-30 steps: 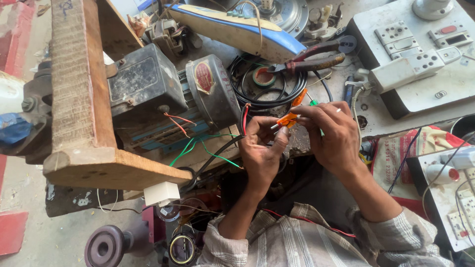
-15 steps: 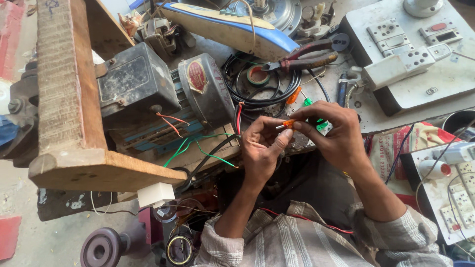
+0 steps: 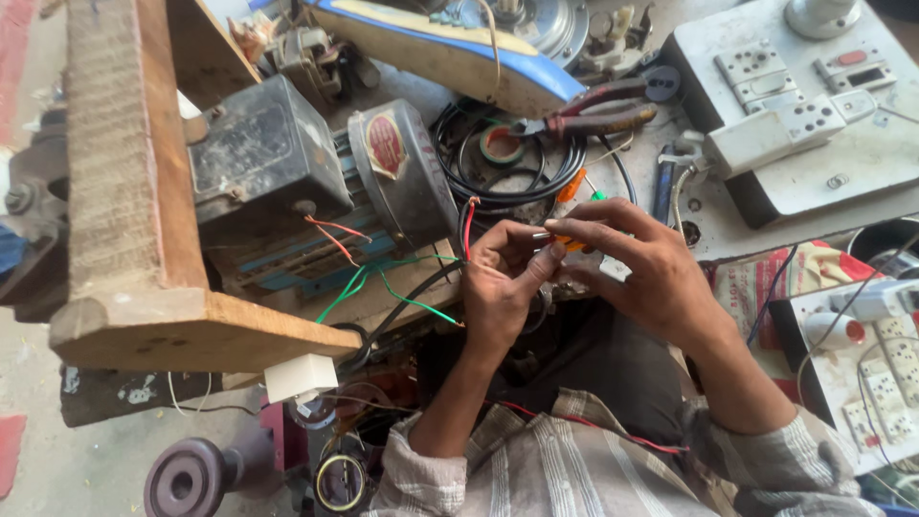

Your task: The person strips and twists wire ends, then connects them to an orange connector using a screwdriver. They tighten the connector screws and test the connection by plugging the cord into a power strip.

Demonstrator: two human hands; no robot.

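Bright, even daylight falls from above, washing the white switch box pale. Shadows are soft and pool beneath the wooden plank. Focus is sharp centrally, with slight stretching at the frame's edges.

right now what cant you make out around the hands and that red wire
Head view only:
- Tool tip: the right hand covers most of the orange-handled tool; its tip is hidden.
- Red wire: its lower end vanishes behind the left hand fingers; bare or insulated, too small to tell.
- Green wires: their ends run under the motor.
- Switchboard: cut off by the right edge.
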